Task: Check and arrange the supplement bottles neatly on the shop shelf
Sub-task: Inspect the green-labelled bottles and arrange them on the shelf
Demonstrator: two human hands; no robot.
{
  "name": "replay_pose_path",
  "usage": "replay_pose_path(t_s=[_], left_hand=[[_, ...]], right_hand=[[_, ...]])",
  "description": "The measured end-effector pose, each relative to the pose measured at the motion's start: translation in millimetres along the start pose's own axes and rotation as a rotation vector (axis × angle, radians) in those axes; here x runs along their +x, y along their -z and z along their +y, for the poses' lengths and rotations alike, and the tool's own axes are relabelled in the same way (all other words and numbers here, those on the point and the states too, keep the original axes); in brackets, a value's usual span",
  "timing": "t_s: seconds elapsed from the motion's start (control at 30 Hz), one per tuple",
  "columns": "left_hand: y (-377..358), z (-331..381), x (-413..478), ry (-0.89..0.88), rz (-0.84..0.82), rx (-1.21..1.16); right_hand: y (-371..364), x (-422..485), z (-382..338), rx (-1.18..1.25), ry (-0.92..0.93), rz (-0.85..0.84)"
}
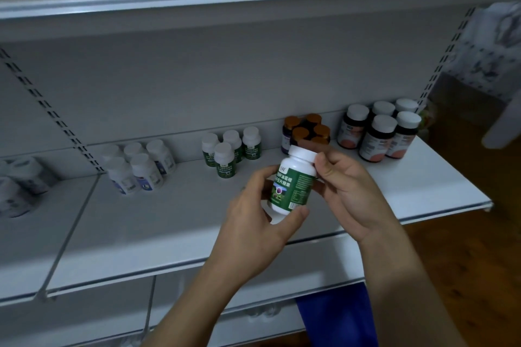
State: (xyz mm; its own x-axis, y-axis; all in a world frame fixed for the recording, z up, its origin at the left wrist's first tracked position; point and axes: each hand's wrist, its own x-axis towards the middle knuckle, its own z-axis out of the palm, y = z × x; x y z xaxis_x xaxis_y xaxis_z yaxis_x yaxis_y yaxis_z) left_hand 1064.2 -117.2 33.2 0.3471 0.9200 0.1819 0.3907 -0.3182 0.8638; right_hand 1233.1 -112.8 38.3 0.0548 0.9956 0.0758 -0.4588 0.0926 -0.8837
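Green bottle [293, 183] held tilted above the shelf [423, 191], left hand [253, 222] gripping its base and right hand [346, 186] pinching near the cap [302, 153]; risk judged: slipping on return and toppling the green group [229, 149] behind.

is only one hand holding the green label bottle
No, the left hand grips the green-label bottle at its base and the right hand pinches it near the cap.

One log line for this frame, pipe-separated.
phase: inspect | left hand grips green-label bottle low | right hand holds it near cap | bottle tilted, above shelf | matching bottles grouped on shelf behind
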Motion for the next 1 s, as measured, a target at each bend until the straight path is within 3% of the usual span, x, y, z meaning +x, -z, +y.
replay_pose_path(t_s=[0.2, 0.7, 1.0], left_hand=[[3, -4, 0, -0.036, -0.037, 0.012], [7, -12, -9, 0.025, 0.067, 0.043], [9, -13, -16, 0.073, -0.022, -0.197]], right_hand=[[2, 1, 2, 0.101, -0.019, -0.087], [-32, 11, 18, 0.074, -0.013, 0.132], [-17, 5, 4, -0.044, -0.077, -0.082]])
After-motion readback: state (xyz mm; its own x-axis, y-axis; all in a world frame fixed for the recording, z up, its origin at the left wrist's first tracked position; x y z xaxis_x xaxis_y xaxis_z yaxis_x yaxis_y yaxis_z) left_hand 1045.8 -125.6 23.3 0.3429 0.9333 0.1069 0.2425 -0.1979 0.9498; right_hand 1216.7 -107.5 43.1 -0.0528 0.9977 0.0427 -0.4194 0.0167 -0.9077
